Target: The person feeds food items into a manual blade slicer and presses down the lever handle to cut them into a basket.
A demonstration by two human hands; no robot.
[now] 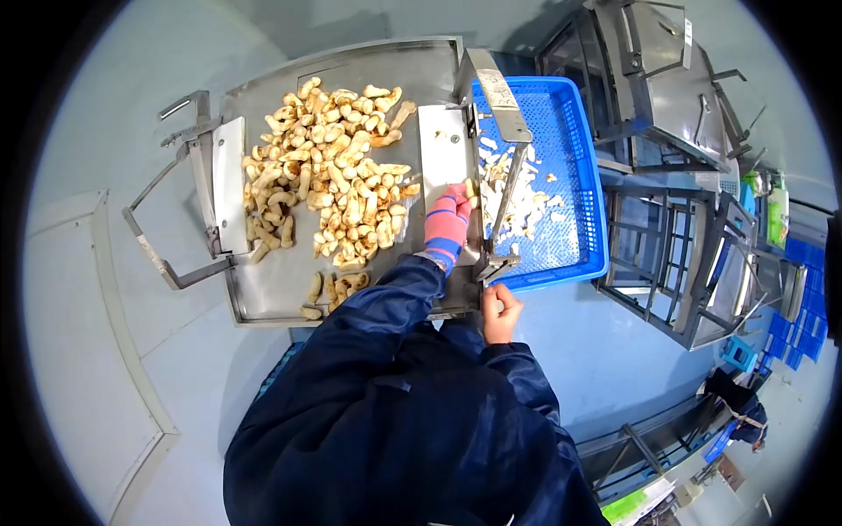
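My left hand [448, 219], in a pink and blue striped glove, is on the white cutting board [443, 140]. Its fingers close around a pale mushroom [471, 190], mostly hidden, at the board's right edge. Beside that edge runs a hinged metal cutter blade [507, 193]. My bare right hand [500, 311] is wrapped round the near-end cutter handle [499, 306]. To the left, a large heap of thick, cream and brown mushrooms [342, 175] lies on the steel tray table [272, 298]. Cut white pieces [522, 197] lie in the blue basket [574, 210] right of the blade.
A metal bracket frame [197, 193] juts out from the table's left side. Steel frames and racks [675, 254] stand on the right. Another person in dark clothing [737, 403] is at the far lower right, near blue crates [798, 316].
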